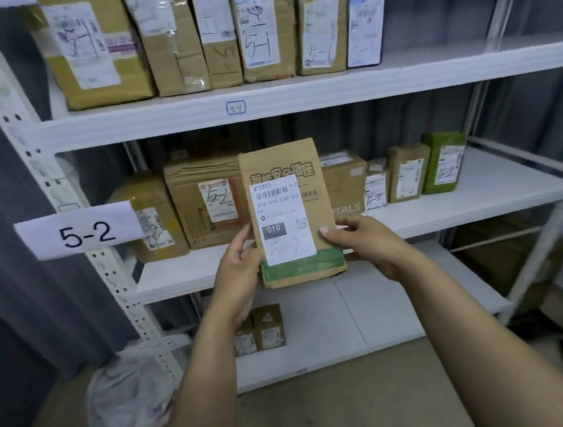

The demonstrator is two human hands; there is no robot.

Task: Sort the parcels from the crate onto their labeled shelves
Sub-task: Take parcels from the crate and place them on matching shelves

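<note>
The flat cardboard parcel (290,212) is held upright before the 5-2 shelf (477,191). The left hand (240,269) and right hand (361,240) pinch its lower edges. It seems light and stiff, perhaps slightly crushed below; side edges give a good hold.

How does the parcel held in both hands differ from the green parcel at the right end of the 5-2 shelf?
The held parcel is brown cardboard with a green band across its bottom; the green parcel is green all over. The held parcel is off the shelf, gripped by the left hand and right hand; the green parcel stands on the shelf. Both carry a white label with a handwritten 5-2.
</note>
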